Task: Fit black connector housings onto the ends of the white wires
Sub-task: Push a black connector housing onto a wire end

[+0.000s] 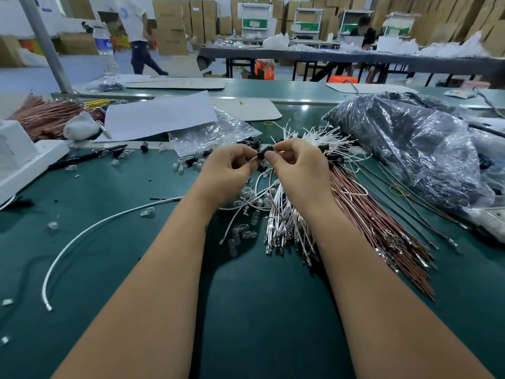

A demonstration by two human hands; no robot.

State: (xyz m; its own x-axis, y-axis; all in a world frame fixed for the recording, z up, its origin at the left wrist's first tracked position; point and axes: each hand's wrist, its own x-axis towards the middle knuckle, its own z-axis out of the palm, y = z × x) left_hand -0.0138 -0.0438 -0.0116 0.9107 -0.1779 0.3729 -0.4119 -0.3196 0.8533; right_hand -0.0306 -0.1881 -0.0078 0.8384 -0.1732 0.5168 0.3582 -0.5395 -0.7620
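1. Midway through a long batch, a person at a green workbench [82, 242] is bringing both hands together at the centre of the view, just above a heap of wires.

2. Pinching with curled fingers, the left hand [228, 170] is gripping one side of a black connector housing [263, 154] while the right hand [296, 166] is grasping the other side; whether the right fingers are also holding a wire end cannot be told, since the fingers are covering it.

3. Lying between the two thumbs, the housing is running with its long axis from about 8 o'clock to 2 o'clock, its upper end pointing toward the right hand. A second black piece [262, 168] is showing just below it at 6 o'clock, against the left fingers.

4. Fanning out under the hands, the white wires [278, 212] are lying with bare metal terminals toward 6 o'clock and their far ends toward 12 o'clock; black housings appear to be sitting on some far ends near 1 o'clock, though that is too small to confirm.

5. Judging by the spread, most of the job is remaining: loose black housings [252, 143] are waiting at 11 o'clock of the hands, and a single white wire [82, 233] is curving alone at 8 o'clock.

6. Elsewhere, brown wires [377, 220] are lying at 4 o'clock, small clear bulbs [188, 165] at 9 o'clock, and a large plastic bag [410, 149] at 2 o'clock.
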